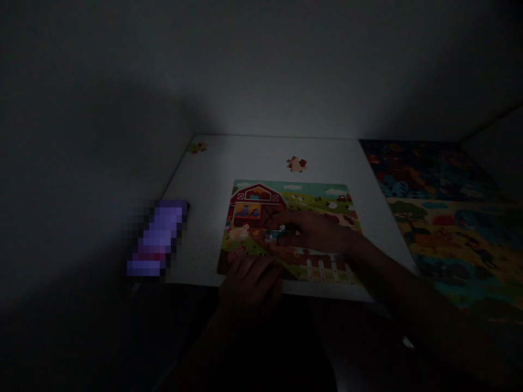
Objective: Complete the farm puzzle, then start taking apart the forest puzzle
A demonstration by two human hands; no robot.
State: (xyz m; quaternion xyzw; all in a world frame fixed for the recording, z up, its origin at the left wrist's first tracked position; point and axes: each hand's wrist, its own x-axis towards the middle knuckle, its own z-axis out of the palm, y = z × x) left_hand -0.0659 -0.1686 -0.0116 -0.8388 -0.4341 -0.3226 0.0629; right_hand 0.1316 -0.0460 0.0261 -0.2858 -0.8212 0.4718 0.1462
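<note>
A farm jigsaw puzzle (261,261) with a red barn, animals and a white fence lies on the white table, mostly fitted together. My right hand (314,231) reaches over its middle, thumb and fingers closed around a small teal-and-white puzzle piece (275,234). Whether that piece is lifted or lying on the puzzle, I cannot tell in the dim light. On the puzzle's near left edge rests my left hand (251,280), its fingers laid on the surface and holding nothing.
A loose brown-and-cream puzzle piece (297,164) lies beyond the puzzle. More loose pieces (198,147) sit at the table's far left corner. A blurred purple phone-like object (159,237) is at the left edge. Colourful picture puzzles (441,218) cover the right side. A wall stands behind.
</note>
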